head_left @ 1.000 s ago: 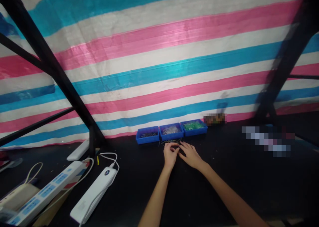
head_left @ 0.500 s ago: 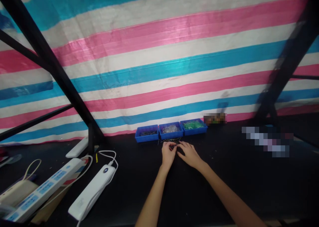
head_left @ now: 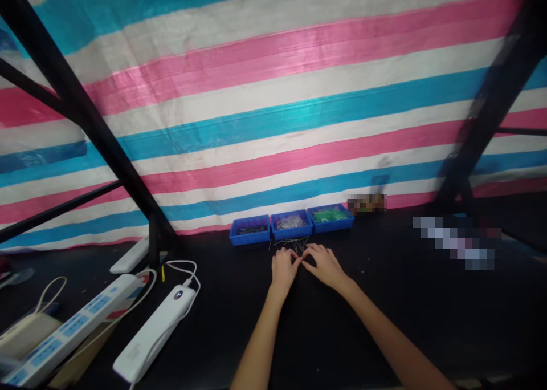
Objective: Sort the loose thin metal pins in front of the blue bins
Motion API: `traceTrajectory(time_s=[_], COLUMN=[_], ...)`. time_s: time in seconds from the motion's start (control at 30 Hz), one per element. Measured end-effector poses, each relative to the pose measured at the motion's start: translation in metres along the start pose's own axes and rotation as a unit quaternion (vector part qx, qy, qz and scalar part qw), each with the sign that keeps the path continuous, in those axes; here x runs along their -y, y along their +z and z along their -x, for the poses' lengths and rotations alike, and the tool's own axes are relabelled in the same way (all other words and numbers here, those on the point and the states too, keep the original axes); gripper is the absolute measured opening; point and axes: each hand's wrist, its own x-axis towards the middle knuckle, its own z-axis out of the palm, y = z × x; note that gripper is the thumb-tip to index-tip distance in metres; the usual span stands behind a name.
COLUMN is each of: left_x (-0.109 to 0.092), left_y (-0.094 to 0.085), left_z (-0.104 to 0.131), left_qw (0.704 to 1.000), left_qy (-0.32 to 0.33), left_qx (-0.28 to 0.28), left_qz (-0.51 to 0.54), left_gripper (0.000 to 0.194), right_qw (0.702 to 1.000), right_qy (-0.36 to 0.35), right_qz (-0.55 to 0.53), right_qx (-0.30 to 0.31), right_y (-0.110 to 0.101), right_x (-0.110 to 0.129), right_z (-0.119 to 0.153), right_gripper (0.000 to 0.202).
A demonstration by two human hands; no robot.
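My left hand (head_left: 284, 269) and my right hand (head_left: 326, 267) meet at their thumb tips over the black tabletop. Fingers on both are curled toward the thumbs in a pinch, and whatever lies between the tips is too small to make out. Just beyond the fingertips is a loose scatter of thin metal pins (head_left: 293, 244), like nails or long screws. Three blue trays stand in a row behind it: the left tray (head_left: 250, 242) holds dark thin metal pieces, the middle tray (head_left: 292, 232) clear small pieces, and the right tray (head_left: 333, 226) green small pieces.
At the left lie a white power bank (head_left: 154, 336) with a cable and a long power strip (head_left: 72, 328). Black metal posts (head_left: 92, 130) slant up on either side. A striped sheet (head_left: 273, 105) hangs behind the table. Blurred-out items (head_left: 455, 243) lie at the right.
My left hand has shifted slightly left and its fingers have moved, leaving more of the metal pins in sight. The right fingers are drawn closer to the thumb. The view has moved a little.
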Motion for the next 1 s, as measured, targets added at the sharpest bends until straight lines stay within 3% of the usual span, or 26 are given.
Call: traceTrajectory(time_s=[1.0], left_x=[-0.0078], left_y=[-0.0057], left_z=[0.0054], left_qw=[0.999], left_qy=[0.027], left_qx=[0.024], left_qz=[-0.022], left_gripper=[0.011], right_qw=[1.000], right_qy=[-0.003], right_qz=[0.015], right_qx=[0.013], right_y=[-0.0004], right_x=[0.0006], right_z=[0.0006], right_gripper=[0.015])
